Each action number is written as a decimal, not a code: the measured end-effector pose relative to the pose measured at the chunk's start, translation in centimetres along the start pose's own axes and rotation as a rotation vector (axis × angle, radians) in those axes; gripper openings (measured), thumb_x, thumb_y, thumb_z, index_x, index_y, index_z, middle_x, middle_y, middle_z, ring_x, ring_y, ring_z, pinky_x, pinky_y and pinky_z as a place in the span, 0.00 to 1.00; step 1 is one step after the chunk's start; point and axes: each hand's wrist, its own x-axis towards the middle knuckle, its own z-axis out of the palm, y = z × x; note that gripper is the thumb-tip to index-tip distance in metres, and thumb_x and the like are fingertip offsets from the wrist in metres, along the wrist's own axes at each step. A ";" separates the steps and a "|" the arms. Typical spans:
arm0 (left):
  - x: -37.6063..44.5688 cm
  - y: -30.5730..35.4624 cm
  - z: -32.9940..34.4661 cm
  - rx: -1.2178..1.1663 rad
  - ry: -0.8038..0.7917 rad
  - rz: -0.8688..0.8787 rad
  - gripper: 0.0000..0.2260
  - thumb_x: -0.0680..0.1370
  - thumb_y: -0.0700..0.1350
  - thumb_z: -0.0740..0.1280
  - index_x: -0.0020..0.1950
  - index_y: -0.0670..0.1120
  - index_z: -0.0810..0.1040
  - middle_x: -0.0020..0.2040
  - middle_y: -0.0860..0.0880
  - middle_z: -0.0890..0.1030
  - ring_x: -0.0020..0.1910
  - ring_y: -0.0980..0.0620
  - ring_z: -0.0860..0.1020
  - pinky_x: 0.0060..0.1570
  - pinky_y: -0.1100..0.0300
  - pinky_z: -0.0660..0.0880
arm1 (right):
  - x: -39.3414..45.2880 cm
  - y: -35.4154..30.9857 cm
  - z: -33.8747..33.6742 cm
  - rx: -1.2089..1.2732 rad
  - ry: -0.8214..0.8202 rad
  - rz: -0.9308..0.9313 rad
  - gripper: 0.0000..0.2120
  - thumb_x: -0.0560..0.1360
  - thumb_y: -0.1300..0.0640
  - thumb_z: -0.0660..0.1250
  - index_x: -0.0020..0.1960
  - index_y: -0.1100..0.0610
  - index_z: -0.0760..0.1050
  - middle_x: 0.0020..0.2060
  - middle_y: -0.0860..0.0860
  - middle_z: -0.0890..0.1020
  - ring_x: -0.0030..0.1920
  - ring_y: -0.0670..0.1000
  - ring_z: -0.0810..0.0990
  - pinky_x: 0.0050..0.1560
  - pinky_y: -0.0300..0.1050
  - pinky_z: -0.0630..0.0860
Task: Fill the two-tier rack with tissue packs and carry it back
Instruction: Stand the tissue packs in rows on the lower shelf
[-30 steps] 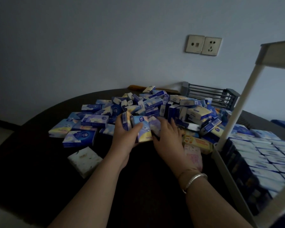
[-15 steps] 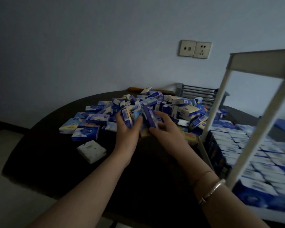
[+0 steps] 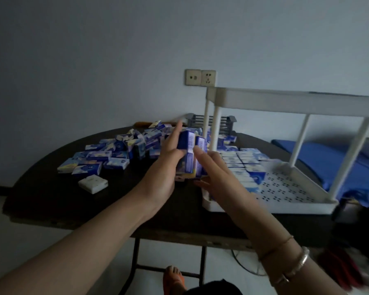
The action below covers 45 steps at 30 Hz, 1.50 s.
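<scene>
A bundle of blue tissue packs (image 3: 190,152) is held upright above the dark table (image 3: 51,199), squeezed between both hands. My left hand (image 3: 166,167) grips its left side, index finger pointing up and the other fingers curled round a pack. My right hand (image 3: 219,173), blurred, presses the right side with fairly straight fingers, thumb below. The white two-tier rack (image 3: 285,207) stands just to the right. Rows of packs (image 3: 243,165) fill the left and back of its lower tier. Its perforated floor (image 3: 285,188) is bare at front right. The upper tier (image 3: 285,101) shows only its rim.
A loose pile of tissue packs (image 3: 126,150) lies behind and left of the hands, with one white pack (image 3: 93,183) apart at the front. A grey slatted rack (image 3: 211,122) stands against the wall below the sockets (image 3: 200,77). A blue mat (image 3: 328,162) lies right of the table.
Both hands have gathered packs from the pile, lifted them as a bundle and carried it right, to the rack's left end. The view has drawn back and swung right.
</scene>
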 end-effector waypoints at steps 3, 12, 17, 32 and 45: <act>-1.1 0.1 3.3 0.064 -0.107 -0.027 0.27 0.81 0.39 0.57 0.74 0.64 0.59 0.73 0.57 0.66 0.70 0.58 0.68 0.68 0.57 0.66 | -2.3 -0.3 -2.7 0.105 0.043 0.038 0.35 0.65 0.35 0.66 0.65 0.53 0.68 0.54 0.52 0.83 0.56 0.51 0.81 0.64 0.55 0.71; 0.4 -2.6 12.6 0.296 -0.234 -0.133 0.36 0.79 0.43 0.64 0.75 0.64 0.45 0.58 0.64 0.70 0.53 0.68 0.75 0.57 0.68 0.73 | -5.5 0.8 -12.5 0.224 0.142 0.163 0.29 0.67 0.46 0.71 0.64 0.57 0.72 0.53 0.57 0.83 0.54 0.54 0.82 0.61 0.52 0.75; 3.3 -4.3 14.3 0.614 -0.480 -0.241 0.47 0.75 0.51 0.70 0.75 0.61 0.34 0.72 0.64 0.60 0.69 0.58 0.67 0.63 0.69 0.63 | -4.9 0.8 -18.0 0.307 0.199 0.121 0.15 0.77 0.61 0.61 0.62 0.64 0.72 0.50 0.59 0.83 0.42 0.50 0.84 0.39 0.40 0.80; 7.4 -9.1 9.6 1.612 -0.639 -0.297 0.43 0.76 0.68 0.55 0.78 0.49 0.36 0.77 0.48 0.34 0.77 0.47 0.38 0.74 0.46 0.43 | 0.4 3.7 -19.4 -0.261 0.062 0.395 0.25 0.74 0.75 0.59 0.69 0.62 0.64 0.62 0.62 0.74 0.61 0.59 0.75 0.65 0.50 0.71; 7.8 -8.9 9.3 1.583 -0.690 -0.324 0.43 0.77 0.62 0.60 0.77 0.48 0.34 0.77 0.47 0.33 0.77 0.47 0.37 0.73 0.45 0.41 | 1.0 4.3 -17.9 -0.951 0.014 0.594 0.17 0.77 0.54 0.61 0.64 0.59 0.73 0.59 0.56 0.77 0.54 0.53 0.73 0.51 0.38 0.64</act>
